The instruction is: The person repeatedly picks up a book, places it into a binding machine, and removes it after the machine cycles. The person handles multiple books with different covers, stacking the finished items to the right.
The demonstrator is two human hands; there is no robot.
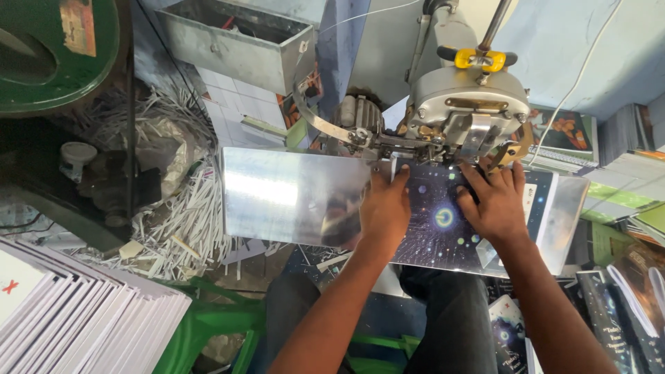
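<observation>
While both of my hands press flat on the dark booklet cover [443,221], I see it lying on the shiny metal plate [291,194] of the machine, toward the plate's right end and right under the grey machine head [467,100]. My left hand [385,208] rests palm down on the cover's left edge, fingers [398,179] stretched out toward the back edge of the plate, released and grasping nothing. My right hand [493,201] lies on the cover's upper right part, its fingers spread and flat as well, their tips just beside the foot of the machine head; it too only presses and holds nothing. The cover is dark blue with a glowing ring and small bright dots, and its far edge reaches under the head, where I cannot tell how far it goes in. A yellow clamp piece [478,59] sits on top of the head. Left of the plate, heaps of white paper trimmings [180,215] lie against its left edge. A stack of white sheets [76,318] fills the lower left corner of my view. A metal box [235,41] stands behind the plate's far left corner. More dark-covered booklets [609,305] lie below the plate's right end, near my right forearm.
</observation>
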